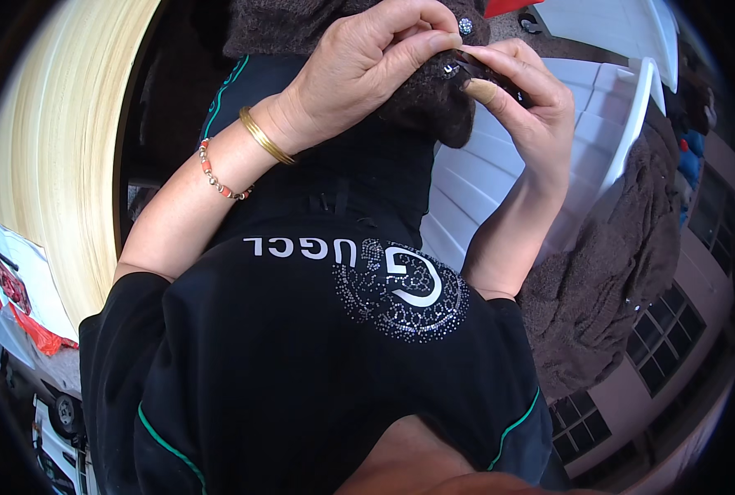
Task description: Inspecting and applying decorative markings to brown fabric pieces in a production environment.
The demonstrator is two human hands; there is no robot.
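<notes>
Near the top of the view, the left hand (376, 62) and the right hand (522, 92) meet over a dark brown fuzzy fabric (443, 115), which lies bunched at the person's lap. The left thumb and forefinger press together in a pinch on the fabric, just beside a round sparkling ornament (466, 27); the right hand grips the cloth between thumb and bent fingers, near a second shiny ornament (450, 71). Whether the fingertips also hold something finer is too small to tell (the right thumb wears a tan covering (481, 90)). A gold bangle (264, 136) and a beaded bracelet (209, 169) circle the left wrist and forearm. Beside the right forearm stands a piece of white plastic furniture (487, 169), with more brown cloth (594, 272) heaped against its outer side. A pale, wood-grained surface (58, 140) curves along the left, and a black shirt (244, 371) with green piping and a glittering design fills the lower middle.
</notes>
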